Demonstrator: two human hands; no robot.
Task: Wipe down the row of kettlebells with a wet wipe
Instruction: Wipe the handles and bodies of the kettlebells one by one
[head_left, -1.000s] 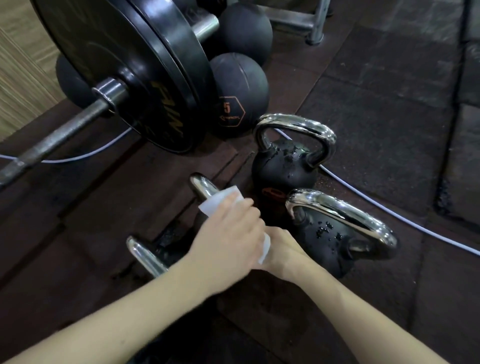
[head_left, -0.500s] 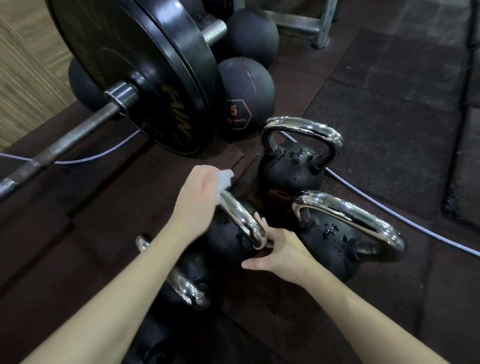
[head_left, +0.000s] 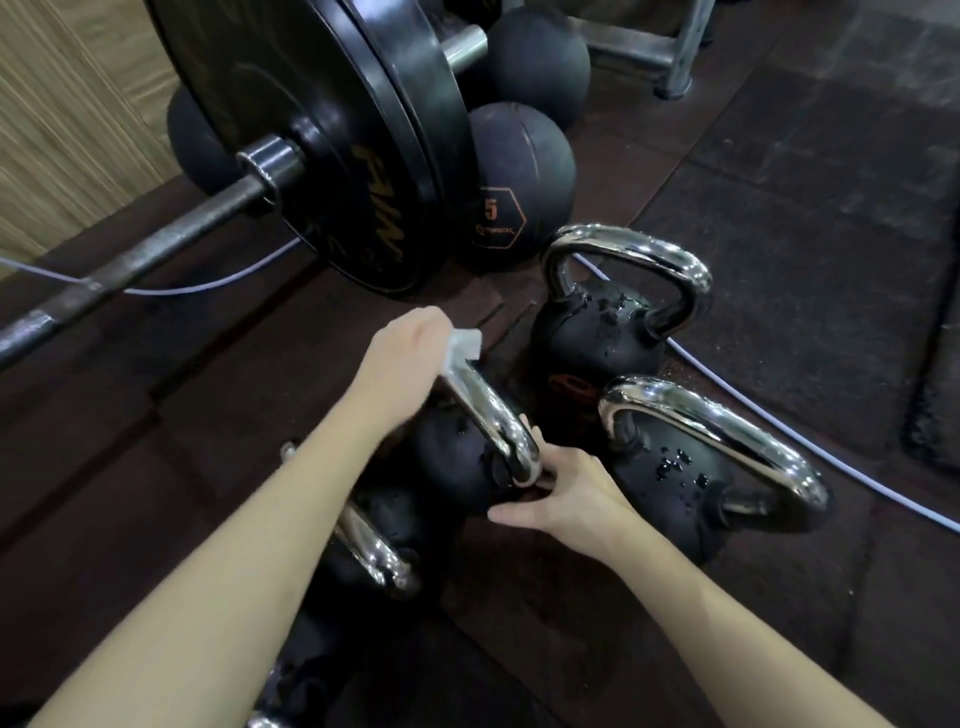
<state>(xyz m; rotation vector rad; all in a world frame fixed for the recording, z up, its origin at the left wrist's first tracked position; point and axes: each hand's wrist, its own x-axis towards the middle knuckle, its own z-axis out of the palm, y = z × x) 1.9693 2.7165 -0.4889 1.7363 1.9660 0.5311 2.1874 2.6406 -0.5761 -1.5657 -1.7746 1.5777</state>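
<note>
1. The left hand (head_left: 402, 358) is clenching a white wipe (head_left: 462, 347) around the far end of the chrome handle (head_left: 493, 421) of the middle kettlebell (head_left: 457, 457) — this is the handle-wiping step.
2. The right hand (head_left: 566, 496) is resting against the near end of that handle and the bell's shoulder, fingers spread and loosely curled, steadying rather than gripping hard; it is holding nothing else.
3. The kettlebells are sitting close together on the dark rubber floor (head_left: 779, 260): the one being wiped in the middle, a nearer one (head_left: 374, 545) partly hidden under the left forearm, a far one (head_left: 608, 332) just beyond, and a right one (head_left: 691, 478) just beside the right hand.
4. The far and right bells are carrying beads of water on their black bodies, so they are likely sprayed but not yet wiped dry — that is a judgement, since drops alone cannot settle it.
5. A barbell with a black plate (head_left: 322, 140) and two medicine balls (head_left: 519, 176) are standing behind, and a pale cable (head_left: 779, 431) is running past the far bells.
6. The next move is probably calling for the wipe to be drawn along the handle's curve toward the right hand, then down over the wet body, before shifting to a neighbouring bell.
7. The chrome looks slick, so the steadying hand is likely mattering here.
</note>
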